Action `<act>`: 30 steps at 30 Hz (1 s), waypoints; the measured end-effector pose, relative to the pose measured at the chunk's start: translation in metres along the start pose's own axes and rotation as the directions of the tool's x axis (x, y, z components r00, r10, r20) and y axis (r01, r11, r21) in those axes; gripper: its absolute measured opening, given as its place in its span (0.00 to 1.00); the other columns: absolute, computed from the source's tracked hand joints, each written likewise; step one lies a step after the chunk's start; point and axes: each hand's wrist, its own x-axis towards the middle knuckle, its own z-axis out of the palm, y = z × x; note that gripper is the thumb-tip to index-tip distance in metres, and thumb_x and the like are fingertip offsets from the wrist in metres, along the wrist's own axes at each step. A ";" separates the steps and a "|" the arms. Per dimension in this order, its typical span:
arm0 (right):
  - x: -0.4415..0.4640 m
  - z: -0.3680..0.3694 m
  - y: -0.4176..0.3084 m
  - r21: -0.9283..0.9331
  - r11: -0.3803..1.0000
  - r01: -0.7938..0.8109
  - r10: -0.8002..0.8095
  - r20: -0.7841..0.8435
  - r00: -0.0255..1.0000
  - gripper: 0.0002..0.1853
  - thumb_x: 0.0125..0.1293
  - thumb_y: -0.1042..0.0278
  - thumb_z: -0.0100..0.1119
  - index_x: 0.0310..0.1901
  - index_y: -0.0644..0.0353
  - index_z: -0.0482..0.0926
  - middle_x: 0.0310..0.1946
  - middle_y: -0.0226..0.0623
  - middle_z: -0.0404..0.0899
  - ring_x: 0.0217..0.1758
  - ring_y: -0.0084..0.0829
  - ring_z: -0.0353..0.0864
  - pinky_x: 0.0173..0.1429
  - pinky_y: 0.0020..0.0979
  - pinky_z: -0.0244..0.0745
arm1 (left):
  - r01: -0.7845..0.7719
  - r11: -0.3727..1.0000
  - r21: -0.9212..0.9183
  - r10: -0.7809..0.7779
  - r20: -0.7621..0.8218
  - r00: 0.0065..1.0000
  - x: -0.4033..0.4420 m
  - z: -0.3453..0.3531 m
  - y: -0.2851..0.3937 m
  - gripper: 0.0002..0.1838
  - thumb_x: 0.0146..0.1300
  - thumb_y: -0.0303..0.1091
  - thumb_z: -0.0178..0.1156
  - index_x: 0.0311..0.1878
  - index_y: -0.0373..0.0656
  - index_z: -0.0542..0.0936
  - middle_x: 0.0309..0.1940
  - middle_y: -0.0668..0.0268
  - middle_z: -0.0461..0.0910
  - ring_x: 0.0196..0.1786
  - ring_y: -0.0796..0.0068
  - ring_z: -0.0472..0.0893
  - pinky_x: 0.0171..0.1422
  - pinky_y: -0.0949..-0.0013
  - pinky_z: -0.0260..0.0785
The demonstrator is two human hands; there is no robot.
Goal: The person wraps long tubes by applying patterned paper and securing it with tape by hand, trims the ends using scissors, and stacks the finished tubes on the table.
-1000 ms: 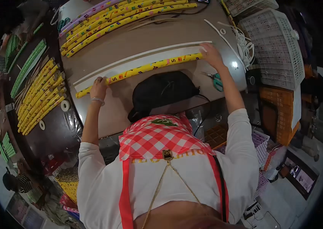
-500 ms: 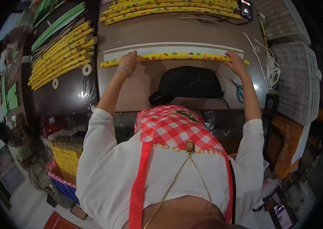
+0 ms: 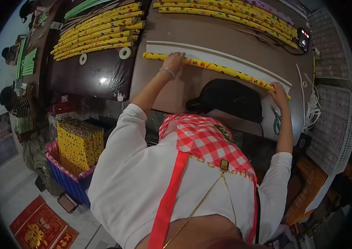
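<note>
A long yellow printed tube (image 3: 225, 70) lies across the table in front of me, along the near edge of a white strip (image 3: 221, 57). My left hand (image 3: 173, 63) is closed round it near its left end. Close to its right end, my right hand (image 3: 279, 95) has its fingers wrapped on the tube. A black bag (image 3: 230, 99) rests between my arms, nearer my body. Teal-handled scissors (image 3: 276, 120) lie beside my right forearm.
Yellow tubes are piled at the far side (image 3: 234, 14) and on the left table (image 3: 101, 33), with tape rolls (image 3: 125, 53) nearby. A phone (image 3: 304, 39), white cord (image 3: 312, 110) and white baskets (image 3: 331, 128) are at right. A blue crate (image 3: 68, 182) holds tubes. Other people stand far left.
The view has swung, so the table appears shifted and tilted. Both hands stay on the yellow tube, and the white strip remains along its far side.
</note>
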 end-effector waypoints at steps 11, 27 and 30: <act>0.000 0.007 0.005 -0.069 0.998 0.008 -0.012 -0.056 0.998 0.19 0.46 0.71 0.64 0.42 0.60 0.70 0.40 0.41 0.69 0.45 0.44 0.69 0.49 0.37 0.65 | -0.043 0.994 0.098 0.046 -0.028 0.999 -0.002 0.011 -0.004 0.13 0.52 0.35 0.57 0.41 0.43 0.74 0.41 0.61 0.75 0.48 0.62 0.74 0.58 0.61 0.61; 0.001 0.005 0.000 -0.167 0.986 0.007 -0.019 -0.074 0.997 0.19 0.47 0.69 0.64 0.41 0.60 0.71 0.39 0.41 0.73 0.41 0.44 0.74 0.43 0.37 0.68 | -0.063 0.984 0.167 0.074 -0.064 0.995 -0.008 0.012 -0.001 0.15 0.54 0.33 0.53 0.45 0.40 0.72 0.44 0.58 0.72 0.51 0.61 0.70 0.57 0.63 0.60; -0.002 0.011 0.004 -0.266 0.964 -0.028 -0.007 -0.129 0.992 0.18 0.49 0.66 0.62 0.41 0.59 0.71 0.40 0.41 0.73 0.44 0.44 0.72 0.46 0.38 0.67 | -0.159 0.984 0.081 0.165 -0.073 0.984 -0.009 0.012 -0.012 0.21 0.51 0.33 0.55 0.50 0.40 0.69 0.44 0.56 0.72 0.49 0.60 0.71 0.55 0.62 0.62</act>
